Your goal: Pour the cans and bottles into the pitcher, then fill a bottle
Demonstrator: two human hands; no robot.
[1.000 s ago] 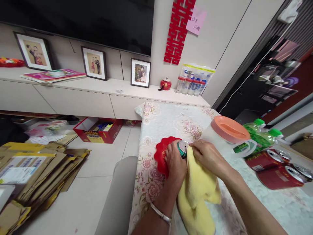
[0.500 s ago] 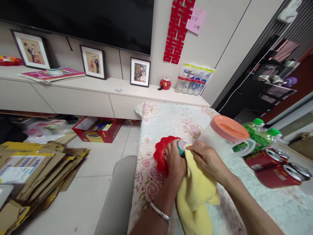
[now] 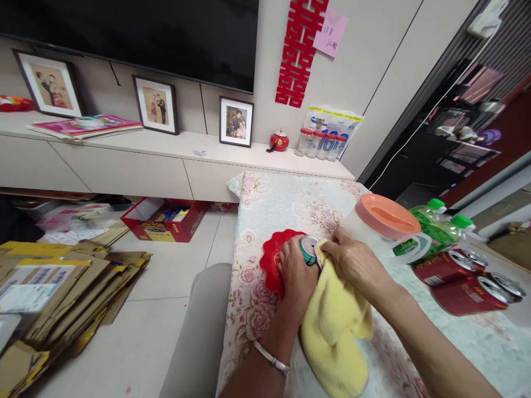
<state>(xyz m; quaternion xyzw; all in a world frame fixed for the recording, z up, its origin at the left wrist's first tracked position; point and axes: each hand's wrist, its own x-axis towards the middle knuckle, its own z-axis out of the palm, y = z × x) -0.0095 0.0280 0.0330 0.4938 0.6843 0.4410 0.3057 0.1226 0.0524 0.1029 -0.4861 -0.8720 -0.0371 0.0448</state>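
Note:
My left hand (image 3: 296, 268) is wrapped round a small green can (image 3: 307, 250) with a silver top, most of its body hidden by the fingers. A yellow cloth (image 3: 334, 318) is pinched in my right hand (image 3: 350, 257), its edge beside the can's rim. The rest of the cloth hangs down onto the flowered tablecloth (image 3: 257, 215). Under and beside my left hand lies a red scalloped dish (image 3: 271, 260), partly covered by the hand. Past my right hand stands a clear pitcher (image 3: 365, 229) with an orange lid.
Several dark red cans (image 3: 468, 296) and green-capped bottles (image 3: 450, 229) stand at the table's right. Behind the table a low cabinet (image 3: 145, 157) carries picture frames and red-lidded jars (image 3: 319, 145). Flattened cardboard (image 3: 95, 287) and a red box (image 3: 166, 221) are on the floor at left.
My right hand has moved slightly right and up with the cloth's edge, baring more of the can's top. My left hand keeps its hold on the can.

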